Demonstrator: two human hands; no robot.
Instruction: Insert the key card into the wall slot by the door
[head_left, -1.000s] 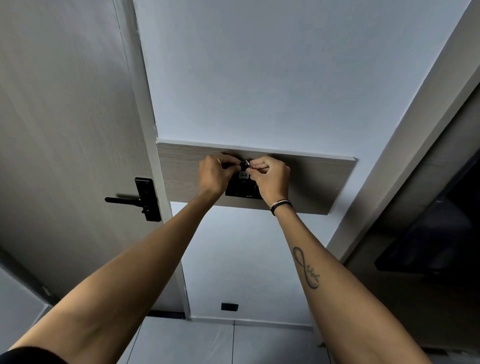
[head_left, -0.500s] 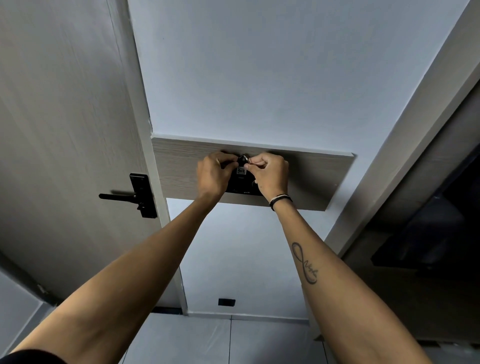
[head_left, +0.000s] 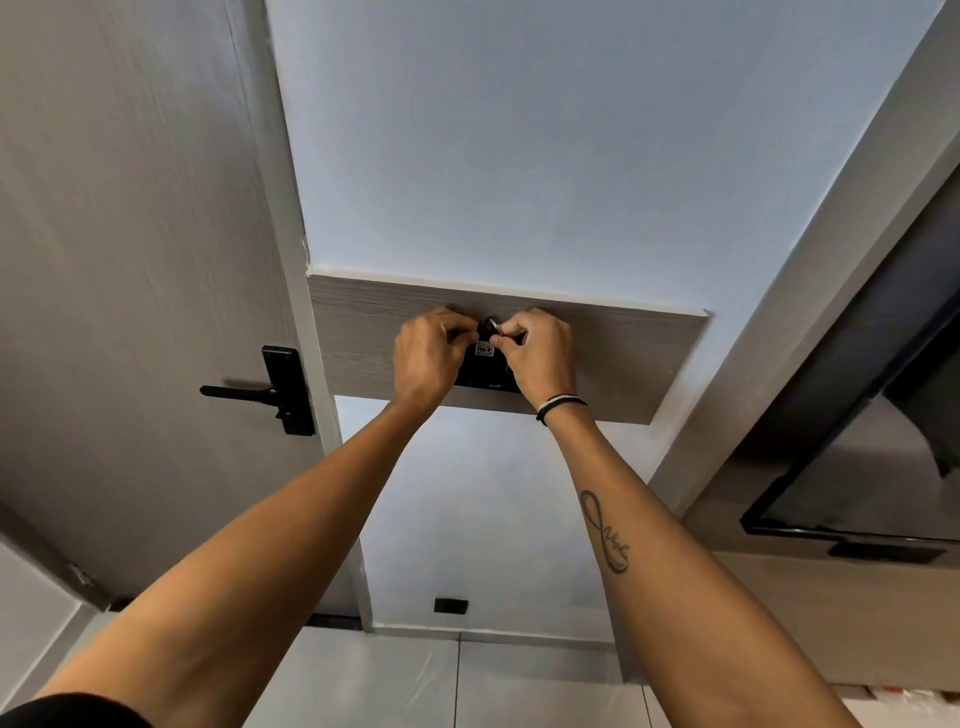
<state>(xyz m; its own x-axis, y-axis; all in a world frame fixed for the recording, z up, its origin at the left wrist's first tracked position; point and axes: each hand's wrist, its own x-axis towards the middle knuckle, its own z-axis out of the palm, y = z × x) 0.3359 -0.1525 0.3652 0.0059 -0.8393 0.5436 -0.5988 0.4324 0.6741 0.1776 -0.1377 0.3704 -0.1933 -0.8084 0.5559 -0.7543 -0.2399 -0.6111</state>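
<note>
A black wall slot unit (head_left: 483, 375) is mounted on a wood-grain panel (head_left: 634, 358) to the right of the door. A small black key card with a white label reading "407" (head_left: 484, 347) and a metal ring sits at the top of the slot unit. My left hand (head_left: 428, 356) pinches it from the left and my right hand (head_left: 540, 358) pinches it from the right, fingers closed around its top. Most of the slot unit is hidden behind both hands. How deep the card sits in the slot I cannot tell.
The grey door (head_left: 130, 260) stands at the left with a black lever handle (head_left: 260, 392). A dark screen (head_left: 857, 483) hangs on the wall at the right. A black outlet (head_left: 451, 605) sits low on the wall above the tiled floor.
The view has shifted slightly between the frames. Both hands stay closed on the key card at the slot, with only small finger adjustments.
</note>
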